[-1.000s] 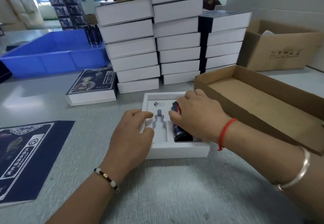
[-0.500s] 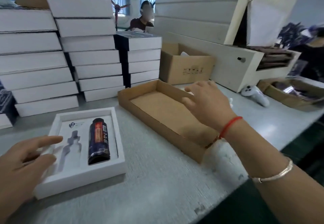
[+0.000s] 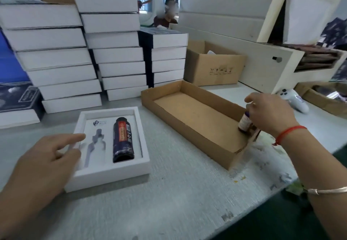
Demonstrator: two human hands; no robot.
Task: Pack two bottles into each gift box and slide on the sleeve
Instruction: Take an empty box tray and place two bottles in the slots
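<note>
Our left hand (image 3: 43, 162) rests with loose, straight fingers on the near left edge of the open white cardboard gift box (image 3: 110, 175) on the grey worktop (image 3: 169, 192). Just beyond its fingertips, one tall dark bottle with a red label (image 3: 123, 139) lies in the right slot. Our right hand (image 3: 270, 113) grips a small brown glass bottle (image 3: 245, 122) standing in the shallow brown cardboard tray (image 3: 189, 108).
</note>
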